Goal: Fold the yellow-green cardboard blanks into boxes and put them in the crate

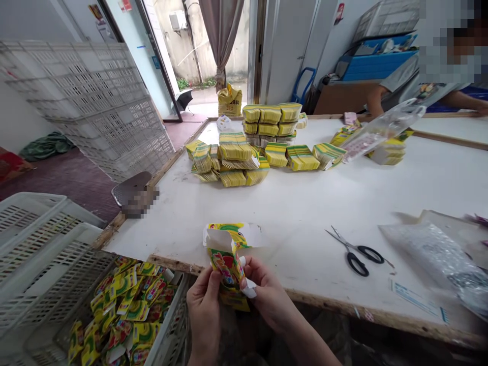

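Observation:
Between my two hands, at the near edge of the table, is a small yellow and green printed carton (225, 262) with its top flaps standing up. My left hand (206, 297) grips its left side, thumb on the printed face. At the right side, my right hand (265, 292) pinches the carton near its white flaps. Just behind it a flat carton blank (249, 235) lies on the table. To my lower left, a white plastic crate (168, 323) holds many similar yellow cartons (125, 300).
Black-handled scissors (356, 251) lie open right of my hands, near a clear plastic bag (438, 254). Stacked bundles of carton blanks (232, 147) stand farther back on the white table (290, 203). Tall crates (125, 101) rise at left; another person (404, 76) is at far right.

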Motion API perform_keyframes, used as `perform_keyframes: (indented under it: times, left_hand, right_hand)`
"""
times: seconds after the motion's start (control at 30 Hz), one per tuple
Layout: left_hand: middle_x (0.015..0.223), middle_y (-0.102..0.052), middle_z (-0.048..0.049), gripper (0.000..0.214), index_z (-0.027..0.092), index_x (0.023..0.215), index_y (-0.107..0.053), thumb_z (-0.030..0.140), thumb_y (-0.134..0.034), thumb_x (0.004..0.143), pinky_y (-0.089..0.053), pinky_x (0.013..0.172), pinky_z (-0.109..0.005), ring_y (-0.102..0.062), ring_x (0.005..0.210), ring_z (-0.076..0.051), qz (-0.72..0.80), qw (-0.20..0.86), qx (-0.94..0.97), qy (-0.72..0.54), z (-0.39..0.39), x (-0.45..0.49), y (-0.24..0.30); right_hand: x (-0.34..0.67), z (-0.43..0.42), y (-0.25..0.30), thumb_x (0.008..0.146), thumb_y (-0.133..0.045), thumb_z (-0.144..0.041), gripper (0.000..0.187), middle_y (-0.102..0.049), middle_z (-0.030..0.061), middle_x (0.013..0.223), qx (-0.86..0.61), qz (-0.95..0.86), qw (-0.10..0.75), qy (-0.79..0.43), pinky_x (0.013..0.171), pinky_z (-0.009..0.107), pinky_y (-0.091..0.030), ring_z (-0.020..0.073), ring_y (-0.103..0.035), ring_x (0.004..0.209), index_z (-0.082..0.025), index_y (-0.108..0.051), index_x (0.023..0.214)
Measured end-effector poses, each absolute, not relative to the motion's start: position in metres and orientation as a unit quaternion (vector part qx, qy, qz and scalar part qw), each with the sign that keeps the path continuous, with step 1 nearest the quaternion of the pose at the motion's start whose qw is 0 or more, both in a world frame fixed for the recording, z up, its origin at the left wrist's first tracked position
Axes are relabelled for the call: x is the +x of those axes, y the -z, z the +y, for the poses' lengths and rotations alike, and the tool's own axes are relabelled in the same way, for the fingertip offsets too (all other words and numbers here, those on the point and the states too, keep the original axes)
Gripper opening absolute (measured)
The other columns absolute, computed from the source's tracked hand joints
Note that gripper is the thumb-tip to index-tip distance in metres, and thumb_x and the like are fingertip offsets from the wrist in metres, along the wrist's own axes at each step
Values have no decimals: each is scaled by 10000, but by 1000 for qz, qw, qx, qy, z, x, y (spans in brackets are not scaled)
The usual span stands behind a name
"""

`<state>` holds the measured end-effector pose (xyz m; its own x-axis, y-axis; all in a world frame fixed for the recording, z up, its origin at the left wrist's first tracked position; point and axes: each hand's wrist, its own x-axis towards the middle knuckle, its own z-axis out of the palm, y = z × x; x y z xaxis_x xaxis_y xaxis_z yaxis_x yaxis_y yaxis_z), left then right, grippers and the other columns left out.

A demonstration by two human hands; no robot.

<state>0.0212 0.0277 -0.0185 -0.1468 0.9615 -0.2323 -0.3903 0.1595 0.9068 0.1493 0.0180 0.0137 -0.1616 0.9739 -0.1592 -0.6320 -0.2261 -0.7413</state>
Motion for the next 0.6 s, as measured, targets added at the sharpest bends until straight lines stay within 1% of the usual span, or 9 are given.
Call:
perform_keyframes:
  times: [0.1,0.17,0.23,0.27,0.37,0.43,0.47,0.53,0.6]
  left_hand:
    - [813,-773,10,234,186,861,-764,382,-768,733,-530,602,-191,-659,662,-132,514,560,291,-581,27,20,19]
    - [849,-772,4,268,191,901,-757,387,-778,720,-537,652,-186,-670,712,-132,510,562,288,-584,27,20,17]
    - [887,-772,6,285,208,921,-748,374,-800,696,-542,703,-188,-684,767,-133,491,564,280,-602,28,19,13]
    - [874,-772,12,270,214,897,-749,363,-812,681,-543,710,-185,-685,764,-128,481,563,276,-613,29,19,12]
    - [751,-766,23,218,206,762,-752,342,-851,622,-544,671,-169,-677,678,-110,470,557,277,-627,31,14,7]
    - [728,-768,-1,244,198,752,-762,356,-864,596,-561,666,-206,-691,670,-141,470,565,287,-615,33,6,4]
    - [746,-773,-24,292,194,783,-768,397,-859,594,-573,673,-243,-703,685,-171,461,581,300,-600,35,-1,2]
    - [853,-780,-83,499,186,918,-766,584,-782,618,-587,718,-336,-719,759,-242,422,632,345,-551,38,-16,-3]
    - [1025,-755,-133,758,188,1105,-711,785,-583,656,-567,816,-400,-706,911,-297,382,672,414,-480,41,-32,-9]
  right_hand:
    - [149,18,-8,696,-796,-349,294,-560,-40,736,-357,-299,576,-673,653,215,-368,119,-473,707,-198,-567,802]
    - [151,17,-5,726,-756,-355,269,-525,-39,731,-386,-340,569,-642,643,226,-361,122,-452,695,-192,-555,798]
    - [154,15,-3,776,-689,-348,216,-496,-38,708,-415,-400,536,-617,616,233,-344,121,-429,664,-187,-546,797]
    - [155,14,-3,801,-651,-338,188,-484,-38,694,-428,-430,516,-605,597,234,-332,120,-416,644,-186,-541,792]
    - [160,10,-6,835,-576,-277,122,-487,-33,670,-470,-512,474,-540,571,237,-320,122,-409,618,-187,-536,762]
    - [166,9,-11,845,-546,-216,88,-525,-19,686,-500,-564,463,-467,586,241,-338,131,-446,635,-186,-557,762]
    - [170,8,-14,853,-528,-181,87,-551,-7,709,-508,-593,456,-428,603,244,-354,139,-473,660,-184,-573,779]
    - [181,8,-21,877,-476,-111,156,-600,20,768,-496,-666,422,-364,644,250,-383,159,-518,731,-183,-607,833]
    - [190,8,-28,911,-435,-68,236,-639,38,832,-458,-753,359,-308,693,262,-401,173,-527,795,-194,-635,904]
